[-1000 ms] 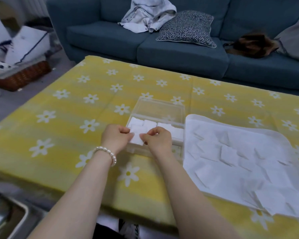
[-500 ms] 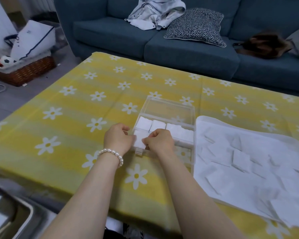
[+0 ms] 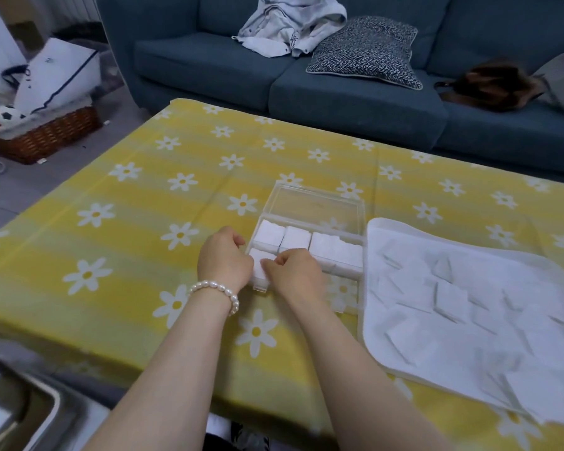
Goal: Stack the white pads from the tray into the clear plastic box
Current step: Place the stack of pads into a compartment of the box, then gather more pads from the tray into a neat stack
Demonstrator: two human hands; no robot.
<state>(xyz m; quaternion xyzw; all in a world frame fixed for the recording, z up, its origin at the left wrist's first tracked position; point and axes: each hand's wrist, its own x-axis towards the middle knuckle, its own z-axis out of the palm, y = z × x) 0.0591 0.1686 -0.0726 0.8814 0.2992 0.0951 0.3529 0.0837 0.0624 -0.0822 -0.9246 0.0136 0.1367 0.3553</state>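
Both hands, the left hand [image 3: 224, 259] and right hand [image 3: 293, 274], pinch a white pad [image 3: 260, 264] together, settling it into the near-left compartment of the clear plastic box [image 3: 319, 203] on the bench [image 3: 144, 203]. The far row looks filled (as far as I can tell). Next, I judge, comes letting go and reaching right to the tray [image 3: 376, 224] for another of the loose pads [image 3: 451, 299].

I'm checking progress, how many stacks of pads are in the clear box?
4 visible: three along the back row of the clear box, at and, and one front-left between both hands. More may hide under the hands.
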